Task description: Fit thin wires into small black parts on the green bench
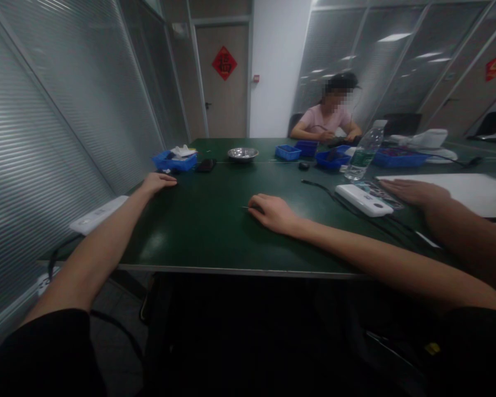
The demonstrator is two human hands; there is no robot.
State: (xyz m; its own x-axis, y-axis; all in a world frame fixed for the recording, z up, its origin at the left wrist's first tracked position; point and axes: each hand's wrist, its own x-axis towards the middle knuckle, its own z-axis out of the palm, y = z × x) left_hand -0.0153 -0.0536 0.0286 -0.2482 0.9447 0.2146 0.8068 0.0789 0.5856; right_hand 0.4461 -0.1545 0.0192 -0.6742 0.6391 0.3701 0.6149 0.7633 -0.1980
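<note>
My left hand (159,181) rests at the left edge of the green table, fingers stretched out to the right. Just beyond it stands a blue basket (174,161) with white tissue and other small things in it. A black phone-like object (206,165) lies to its right. Over the middle of the table, my right hand (273,212) is closed around a thin pointed metal tool (244,207). Only its tip shows past the fingers on the left, so its kind is hidden. Farther back sits a shiny metal bowl (242,155).
A white power strip (364,199) with a dark cable and a water bottle (361,151) stand on the right. Another person's hand (413,193) reaches over a white board (467,193). Across the table sits a person (328,117) behind blue trays (288,152).
</note>
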